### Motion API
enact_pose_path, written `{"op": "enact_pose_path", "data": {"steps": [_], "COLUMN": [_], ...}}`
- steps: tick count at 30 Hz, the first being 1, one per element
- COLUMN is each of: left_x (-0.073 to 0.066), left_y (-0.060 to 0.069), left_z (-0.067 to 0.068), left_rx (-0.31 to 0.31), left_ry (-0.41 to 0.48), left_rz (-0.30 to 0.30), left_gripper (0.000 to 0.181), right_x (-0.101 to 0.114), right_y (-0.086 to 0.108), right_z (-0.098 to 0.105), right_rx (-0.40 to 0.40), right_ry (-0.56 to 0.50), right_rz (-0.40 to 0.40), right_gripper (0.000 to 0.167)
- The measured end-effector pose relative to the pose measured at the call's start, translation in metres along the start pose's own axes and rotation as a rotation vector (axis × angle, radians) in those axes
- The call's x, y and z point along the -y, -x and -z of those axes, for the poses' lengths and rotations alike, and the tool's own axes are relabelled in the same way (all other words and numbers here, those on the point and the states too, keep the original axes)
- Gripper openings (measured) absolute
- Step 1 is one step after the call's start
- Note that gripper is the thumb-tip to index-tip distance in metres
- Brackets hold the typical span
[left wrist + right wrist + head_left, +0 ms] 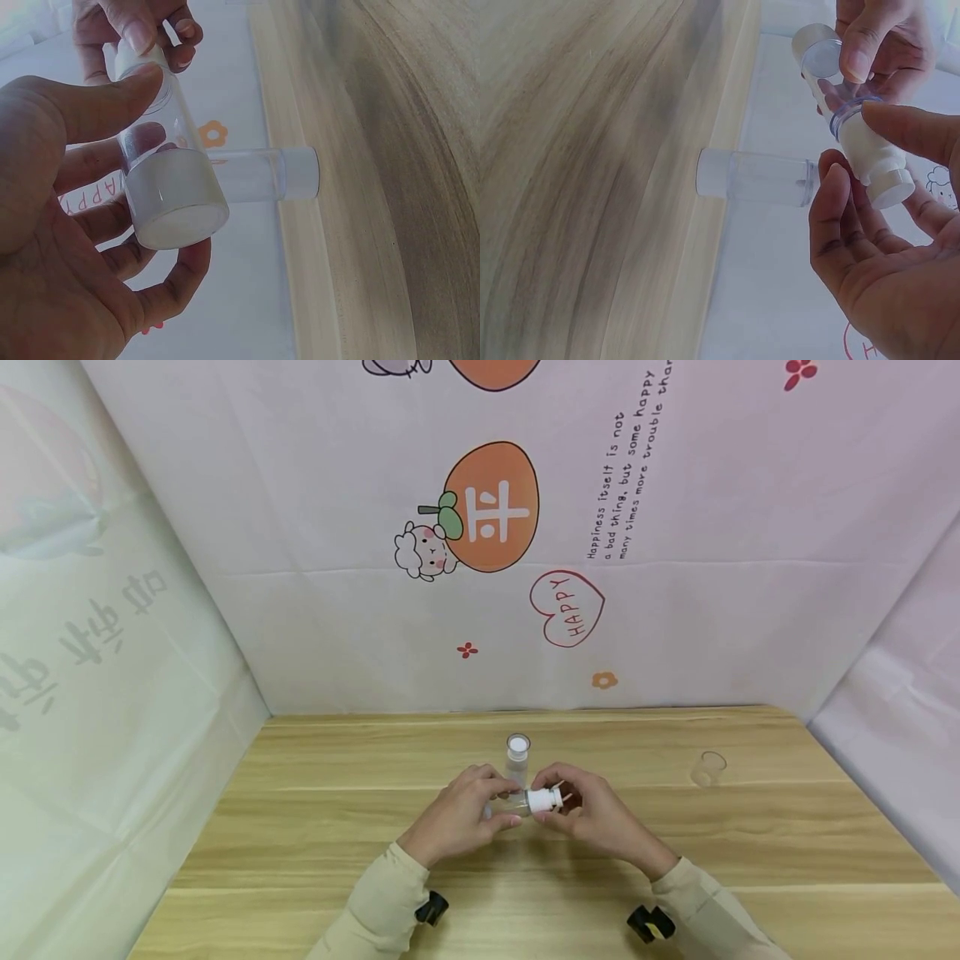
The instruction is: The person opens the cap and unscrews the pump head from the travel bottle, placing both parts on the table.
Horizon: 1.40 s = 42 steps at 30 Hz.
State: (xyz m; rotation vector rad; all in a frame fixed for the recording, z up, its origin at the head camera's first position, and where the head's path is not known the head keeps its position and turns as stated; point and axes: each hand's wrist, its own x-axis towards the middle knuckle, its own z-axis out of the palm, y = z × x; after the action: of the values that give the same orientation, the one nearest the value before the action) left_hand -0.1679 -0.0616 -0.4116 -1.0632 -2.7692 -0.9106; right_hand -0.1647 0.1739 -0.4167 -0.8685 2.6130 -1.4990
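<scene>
My left hand (461,810) grips a clear bottle (180,124) with a white base, tilted onto its side above the table. At the bottle's other end my right hand (592,810) pinches the white pump top (870,150) between thumb and fingers. The pump top sits at the bottle's mouth, by a bluish clear rim; whether it is fully seated I cannot tell. Just behind both hands, a second clear bottle (517,762) with a white base (714,172) stands upright on the table, untouched.
A small clear cap (707,770) is on the wooden table (337,818), to the right of the hands. A white printed cloth (337,610) hangs behind the table's far edge, with more cloth at both sides.
</scene>
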Motion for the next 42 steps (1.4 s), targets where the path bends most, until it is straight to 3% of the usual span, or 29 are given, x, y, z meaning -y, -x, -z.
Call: {"op": "enact_pose_path", "data": {"steps": [7,15,22,36,42], "left_x": [0.0003,0.0008,0.0001,-0.0007,0.0008], "left_y": [-0.0004,-0.0006,-0.0005,0.0001,0.0000], "left_z": [0.0004,0.0004,0.0010,0.0016,0.0009], "left_rx": [-0.013,-0.029,-0.028,-0.022,-0.033], "left_ry": [-0.015,-0.010,-0.009,-0.001,-0.002], "left_rz": [-0.008,-0.011,-0.005,0.010,0.002], "left_gripper": [0.037,0.037,0.037,0.034,0.035], "right_x": [0.0010,0.0015,0.0022,0.0031,0.0005], "right_y": [0.0005,0.0002,-0.0004,0.0005,0.0003], "right_z": [-0.0011,-0.0013,-0.0016,-0.0008,-0.0011], "right_rx": [-0.002,0.026,0.039,0.035,0.030], "right_ry": [0.006,0.007,-0.013,-0.020,-0.024], "right_rz": [-0.069,-0.122,-0.163,-0.034,-0.015], "right_gripper": [0.040,0.024,0.025,0.020,0.026]}}
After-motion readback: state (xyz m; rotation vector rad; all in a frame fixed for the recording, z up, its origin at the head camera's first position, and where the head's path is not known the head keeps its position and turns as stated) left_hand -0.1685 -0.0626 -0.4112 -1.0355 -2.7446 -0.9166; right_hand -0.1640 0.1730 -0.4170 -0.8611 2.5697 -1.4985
